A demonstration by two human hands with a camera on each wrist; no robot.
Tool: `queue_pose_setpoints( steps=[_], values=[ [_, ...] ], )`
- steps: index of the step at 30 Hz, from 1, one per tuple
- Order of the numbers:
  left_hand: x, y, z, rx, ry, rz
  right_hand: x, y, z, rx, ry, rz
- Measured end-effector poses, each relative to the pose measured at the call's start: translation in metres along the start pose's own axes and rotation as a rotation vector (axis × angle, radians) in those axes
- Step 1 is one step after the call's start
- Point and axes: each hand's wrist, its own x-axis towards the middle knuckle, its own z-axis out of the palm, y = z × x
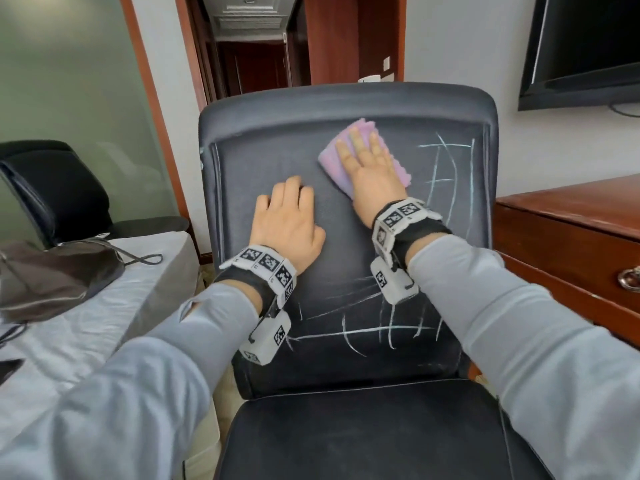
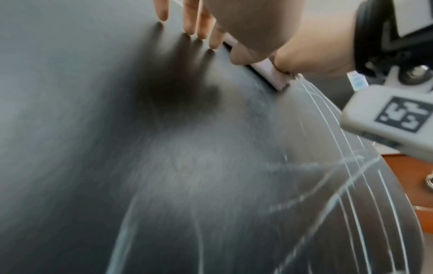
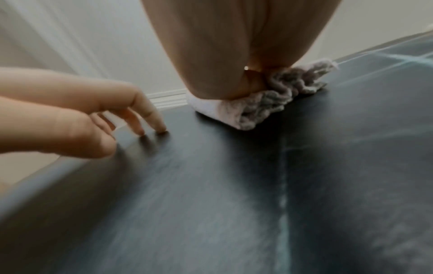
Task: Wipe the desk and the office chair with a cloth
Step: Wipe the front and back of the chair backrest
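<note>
Office chair (image 1: pixel 346 237) backrest under wiping; pale scribbles remain at its right and lower parts, so strokes there are judged next. The folded cloth (image 1: pixel 332 161) is pressed flat by the right hand (image 1: pixel 370 168), fingers straight. The left hand (image 1: pixel 287 223) braces on loosely curled fingertips, a detail shown plainly only in the right-wrist view. Bench (image 1: pixel 571 216) beside.
</note>
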Motion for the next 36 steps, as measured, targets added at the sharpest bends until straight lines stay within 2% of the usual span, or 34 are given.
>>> queue_pose_setpoints(
  steps=[2, 4, 7, 9, 12, 14, 16, 19, 21, 23, 24, 26, 28, 32, 36],
  values=[
    [0.013, 0.0, -0.004, -0.012, 0.008, 0.042, 0.001, 0.019, -0.007, -0.003, 0.0, 0.104],
    [0.023, 0.001, 0.0, 0.0, -0.041, 0.082, 0.0, 0.038, -0.012, -0.006, 0.014, 0.217],
    [0.026, 0.0, 0.008, -0.012, -0.057, 0.071, 0.0, 0.043, -0.014, 0.006, 0.011, 0.32],
    [0.027, -0.001, 0.011, 0.007, -0.057, 0.066, 0.002, 0.024, -0.012, -0.031, -0.034, 0.292],
    [0.029, -0.003, 0.011, 0.046, -0.059, 0.068, -0.003, -0.011, -0.001, -0.129, -0.112, 0.097],
    [0.029, -0.003, 0.006, 0.059, -0.048, 0.073, -0.012, -0.001, 0.001, -0.163, -0.112, 0.018],
    [0.028, -0.001, 0.002, 0.073, -0.053, 0.08, -0.024, 0.038, -0.005, -0.175, -0.076, 0.082],
    [0.028, 0.003, -0.002, 0.068, -0.094, 0.054, -0.041, 0.099, -0.011, -0.17, -0.018, 0.305],
    [0.029, 0.011, -0.002, 0.046, -0.126, 0.013, -0.042, 0.11, -0.009, -0.159, -0.028, 0.353],
    [0.029, 0.022, -0.001, 0.026, -0.153, -0.039, -0.036, 0.089, -0.005, -0.164, -0.071, 0.321],
    [0.03, 0.029, 0.0, 0.036, -0.156, -0.048, -0.034, 0.073, -0.001, -0.172, -0.095, 0.255],
    [0.033, 0.048, 0.002, 0.07, -0.156, 0.006, -0.032, 0.049, 0.01, -0.124, -0.106, 0.105],
    [0.039, 0.066, 0.004, 0.059, -0.157, 0.081, -0.03, 0.058, 0.012, -0.122, -0.101, 0.024],
    [0.047, 0.078, 0.006, -0.02, -0.23, 0.042, -0.016, 0.117, -0.015, -0.228, -0.078, 0.171],
    [0.044, 0.071, 0.009, -0.008, -0.222, 0.065, -0.007, 0.112, -0.031, -0.137, -0.07, 0.203]
  ],
)
